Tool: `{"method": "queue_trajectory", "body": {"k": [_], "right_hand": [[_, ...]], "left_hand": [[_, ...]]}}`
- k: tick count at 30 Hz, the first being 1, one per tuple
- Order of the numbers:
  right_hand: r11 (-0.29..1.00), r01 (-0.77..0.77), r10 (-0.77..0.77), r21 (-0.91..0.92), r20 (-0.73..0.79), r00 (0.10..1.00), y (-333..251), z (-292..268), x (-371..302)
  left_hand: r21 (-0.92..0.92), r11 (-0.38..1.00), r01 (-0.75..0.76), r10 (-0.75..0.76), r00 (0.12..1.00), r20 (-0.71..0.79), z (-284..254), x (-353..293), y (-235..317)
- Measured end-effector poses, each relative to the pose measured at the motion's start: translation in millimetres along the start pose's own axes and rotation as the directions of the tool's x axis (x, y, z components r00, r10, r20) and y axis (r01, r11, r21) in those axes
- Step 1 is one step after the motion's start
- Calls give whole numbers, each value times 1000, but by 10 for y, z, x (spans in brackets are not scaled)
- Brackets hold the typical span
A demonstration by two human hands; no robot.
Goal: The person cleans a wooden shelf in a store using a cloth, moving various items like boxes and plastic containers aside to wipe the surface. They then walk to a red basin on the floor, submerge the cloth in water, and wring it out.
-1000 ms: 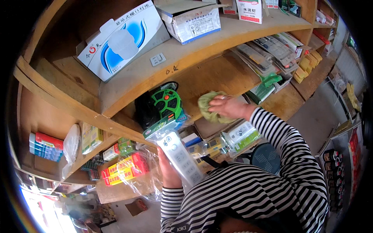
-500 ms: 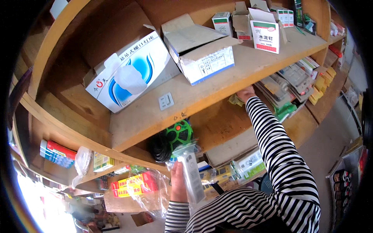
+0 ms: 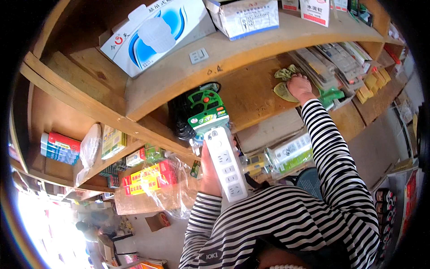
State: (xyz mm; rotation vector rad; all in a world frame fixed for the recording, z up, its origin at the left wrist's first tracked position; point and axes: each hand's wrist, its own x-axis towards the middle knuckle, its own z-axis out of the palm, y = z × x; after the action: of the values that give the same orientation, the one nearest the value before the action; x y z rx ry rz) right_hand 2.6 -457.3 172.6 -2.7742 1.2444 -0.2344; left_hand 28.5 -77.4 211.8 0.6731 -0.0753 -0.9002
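My left hand (image 3: pixel 208 172) is closed round a white power strip (image 3: pixel 229 168) in a clear plastic sleeve with a green card top. The strip is tilted, its socket face toward me, in front of the lower shelf. Stretched out to the right, my right hand (image 3: pixel 303 88) presses a crumpled yellow-green cloth (image 3: pixel 283 91) onto the wooden lower shelf (image 3: pixel 253 107). Its fingers lie curled over the cloth, beside a row of flat packaged goods (image 3: pixel 316 67). Just behind the power strip sits a green and black cable reel (image 3: pixel 204 103).
On the upper shelf stand a blue-and-white box (image 3: pixel 156 38), an open carton (image 3: pixel 246 20) and a small switch plate (image 3: pixel 198 55). Another packaged power strip (image 3: pixel 291 150) lies below the lower shelf. Red-and-yellow boxes (image 3: pixel 150 179) lie at the left in clear plastic.
The right hand and cloth have come out from under the upper shelf's edge into fuller view. The left hand has raised the power strip and turned its sockets toward me. The view has tilted down.
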Motion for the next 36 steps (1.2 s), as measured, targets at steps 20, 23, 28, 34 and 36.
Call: {"method": "queue_trajectory", "body": {"k": [20,23,28,34,36], "right_hand": [[981,185,-193,-57,-208,959,173,43,-546],[985,169,-172,-37,-152,973,122,-74,-617],[986,165,-158,22,-184,970,139,-97,-615],[972,206,-163,112,-309,937,147,-33,-624],[968,224,-167,117,-369,914,188,4,-616]], "left_hand": [[965,131,-228,-526,809,263,-175,671,-689],[960,280,-11,-459,877,144,-319,1091,-986],[905,421,63,-240,970,44,-827,1740,-1255],[863,-498,-89,41,991,126,-572,1644,-1049],[807,-585,-79,63,988,143,-508,1512,-1052]]}}
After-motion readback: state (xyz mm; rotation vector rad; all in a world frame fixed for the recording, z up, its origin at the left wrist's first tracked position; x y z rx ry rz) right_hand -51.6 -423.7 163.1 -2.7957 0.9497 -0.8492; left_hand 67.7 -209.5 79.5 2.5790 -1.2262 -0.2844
